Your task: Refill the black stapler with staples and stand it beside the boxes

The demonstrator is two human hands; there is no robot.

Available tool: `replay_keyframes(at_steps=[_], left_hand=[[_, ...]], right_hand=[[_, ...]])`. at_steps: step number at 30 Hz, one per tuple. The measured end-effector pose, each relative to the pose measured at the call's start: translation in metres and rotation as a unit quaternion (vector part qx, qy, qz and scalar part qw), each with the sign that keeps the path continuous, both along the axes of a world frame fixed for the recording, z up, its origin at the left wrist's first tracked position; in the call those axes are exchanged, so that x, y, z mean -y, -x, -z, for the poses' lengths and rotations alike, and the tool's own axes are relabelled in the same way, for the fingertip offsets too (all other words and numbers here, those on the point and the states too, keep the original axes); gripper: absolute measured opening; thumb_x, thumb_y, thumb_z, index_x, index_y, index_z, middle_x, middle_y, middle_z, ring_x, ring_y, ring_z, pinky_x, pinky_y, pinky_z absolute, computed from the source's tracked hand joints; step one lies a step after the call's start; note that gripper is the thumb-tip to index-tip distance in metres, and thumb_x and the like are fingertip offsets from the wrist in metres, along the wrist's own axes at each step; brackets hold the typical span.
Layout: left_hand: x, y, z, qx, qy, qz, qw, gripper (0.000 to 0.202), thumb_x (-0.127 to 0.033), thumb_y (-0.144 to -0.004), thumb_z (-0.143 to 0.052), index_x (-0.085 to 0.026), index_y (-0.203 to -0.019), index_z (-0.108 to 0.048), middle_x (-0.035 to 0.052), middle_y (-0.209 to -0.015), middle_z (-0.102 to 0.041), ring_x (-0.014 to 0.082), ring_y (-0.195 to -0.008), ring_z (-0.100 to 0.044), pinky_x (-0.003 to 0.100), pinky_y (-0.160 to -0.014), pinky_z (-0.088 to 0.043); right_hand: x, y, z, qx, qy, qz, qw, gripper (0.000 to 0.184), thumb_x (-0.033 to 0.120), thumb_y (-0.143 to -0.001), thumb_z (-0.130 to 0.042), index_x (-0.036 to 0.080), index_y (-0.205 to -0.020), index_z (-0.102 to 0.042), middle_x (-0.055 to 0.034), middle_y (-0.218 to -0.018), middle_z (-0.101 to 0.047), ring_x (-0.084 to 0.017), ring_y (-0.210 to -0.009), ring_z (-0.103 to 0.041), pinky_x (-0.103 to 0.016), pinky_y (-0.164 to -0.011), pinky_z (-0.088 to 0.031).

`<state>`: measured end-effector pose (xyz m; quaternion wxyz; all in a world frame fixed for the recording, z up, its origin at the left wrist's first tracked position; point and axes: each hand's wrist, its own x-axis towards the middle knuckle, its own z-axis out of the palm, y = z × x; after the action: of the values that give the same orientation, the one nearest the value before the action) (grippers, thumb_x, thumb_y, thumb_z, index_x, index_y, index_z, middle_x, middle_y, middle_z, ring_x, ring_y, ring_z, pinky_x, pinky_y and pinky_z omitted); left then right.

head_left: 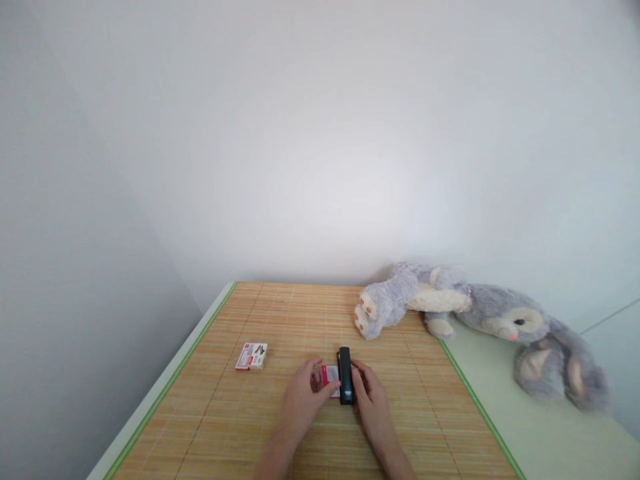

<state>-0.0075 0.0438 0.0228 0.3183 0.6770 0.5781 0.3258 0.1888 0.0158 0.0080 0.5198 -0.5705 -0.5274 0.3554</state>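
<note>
A black stapler lies lengthwise on the bamboo mat, between my two hands. Just left of it, close against its side, is a small red-and-white box, partly covered by my fingers. My left hand is closed around the box's left side, its thumb reaching over the near part toward the stapler. Curled fingers and the thumb of my right hand rest against the stapler's right side. Farther left, a second red-and-white box with a dark picture printed on its top lies apart from both hands.
The bamboo mat has green edging and covers much of a pale table. A grey plush rabbit lies along the back right, its legs on the mat and its ears on the pale surface. White walls stand behind and at left.
</note>
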Motion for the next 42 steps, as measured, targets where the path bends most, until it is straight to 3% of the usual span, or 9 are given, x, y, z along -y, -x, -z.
replay_keyframes(at_steps=[3,7,13,17,25,33,36,39,42], left_hand=[[-0.002,0.019,-0.004,0.001,0.001,0.043,0.999,0.073,-0.059,-0.078,-0.077,-0.027,-0.141,-0.057,0.0065,-0.117,-0.069,0.0255,-0.108,-0.065,0.039,-0.098,-0.050],[-0.006,0.047,-0.005,-0.051,-0.018,0.119,0.991,0.104,-0.047,-0.053,-0.095,-0.033,-0.146,-0.053,0.0087,-0.147,-0.055,0.0348,-0.137,-0.047,0.049,-0.116,-0.037],[-0.006,0.049,-0.005,-0.050,-0.034,0.125,0.990,0.067,-0.030,-0.067,-0.084,-0.033,-0.131,-0.063,0.0061,-0.141,-0.060,0.0312,-0.135,-0.049,0.047,-0.117,-0.036],[-0.009,0.039,-0.012,-0.036,-0.038,0.121,0.991,0.067,-0.027,-0.073,-0.077,-0.030,-0.137,-0.058,0.0079,-0.135,-0.063,0.0288,-0.127,-0.055,0.044,-0.112,-0.041],[-0.019,0.018,-0.017,-0.026,-0.043,0.178,0.983,0.067,-0.030,-0.066,-0.082,-0.032,-0.130,-0.063,0.0052,-0.128,-0.067,0.0301,-0.122,-0.058,0.041,-0.106,-0.045],[0.004,0.007,-0.009,-0.021,-0.047,0.170,0.984,0.069,-0.035,-0.068,-0.084,-0.032,-0.134,-0.061,0.0069,-0.132,-0.066,0.0304,-0.124,-0.058,0.046,-0.109,-0.046],[0.011,0.032,-0.011,-0.029,-0.063,0.142,0.987,0.076,-0.041,-0.075,-0.081,-0.034,-0.145,-0.052,0.0075,-0.145,-0.059,0.0302,-0.135,-0.052,0.047,-0.113,-0.044],[0.000,0.091,-0.014,-0.087,-0.142,0.000,0.986,0.045,-0.040,-0.094,-0.057,-0.034,-0.139,-0.057,0.0036,-0.142,-0.061,0.0248,-0.133,-0.055,0.046,-0.115,-0.042],[-0.023,0.155,-0.013,-0.112,-0.148,-0.077,0.980,0.050,-0.034,-0.090,-0.053,-0.029,-0.140,-0.056,0.0065,-0.143,-0.062,0.0294,-0.133,-0.054,0.054,-0.116,-0.038]], right_hand=[[0.000,0.000,-0.001,-0.003,-0.009,0.008,1.000,0.050,0.059,-0.100,-0.050,0.023,-0.127,-0.070,-0.0111,-0.127,-0.072,-0.026,-0.114,-0.067,-0.040,-0.102,-0.054],[0.001,0.000,0.000,-0.004,-0.006,0.004,1.000,0.045,0.055,-0.102,-0.049,0.024,-0.129,-0.069,-0.0096,-0.131,-0.071,-0.025,-0.118,-0.065,-0.039,-0.106,-0.051],[0.001,-0.001,0.003,0.004,-0.002,0.002,1.000,0.046,0.054,-0.103,-0.048,0.023,-0.128,-0.068,-0.0106,-0.128,-0.071,-0.025,-0.114,-0.067,-0.038,-0.102,-0.052],[0.001,-0.001,0.002,-0.001,-0.005,-0.001,1.000,0.046,0.054,-0.103,-0.048,0.022,-0.128,-0.068,-0.0110,-0.128,-0.071,-0.025,-0.114,-0.066,-0.038,-0.103,-0.052],[-0.001,0.000,0.000,-0.007,0.001,-0.023,1.000,0.044,0.053,-0.102,-0.051,0.021,-0.125,-0.069,-0.0103,-0.115,-0.075,-0.024,-0.102,-0.070,-0.035,-0.092,-0.056],[0.007,0.000,0.003,0.015,0.003,-0.016,1.000,0.041,0.053,-0.099,-0.056,0.021,-0.121,-0.071,-0.0106,-0.113,-0.075,-0.025,-0.098,-0.071,-0.035,-0.089,-0.057],[0.013,0.001,0.004,0.023,0.004,-0.026,0.999,0.041,0.052,-0.100,-0.055,0.022,-0.123,-0.071,-0.0111,-0.116,-0.075,-0.026,-0.103,-0.071,-0.035,-0.090,-0.057],[0.016,0.001,0.004,0.022,0.010,-0.027,0.999,0.043,0.053,-0.100,-0.054,0.022,-0.125,-0.070,-0.0116,-0.118,-0.074,-0.026,-0.103,-0.071,-0.035,-0.089,-0.058],[0.016,0.001,0.003,0.025,0.005,-0.020,0.999,0.044,0.054,-0.100,-0.053,0.022,-0.124,-0.071,-0.0122,-0.121,-0.074,-0.025,-0.105,-0.071,-0.034,-0.091,-0.058]])
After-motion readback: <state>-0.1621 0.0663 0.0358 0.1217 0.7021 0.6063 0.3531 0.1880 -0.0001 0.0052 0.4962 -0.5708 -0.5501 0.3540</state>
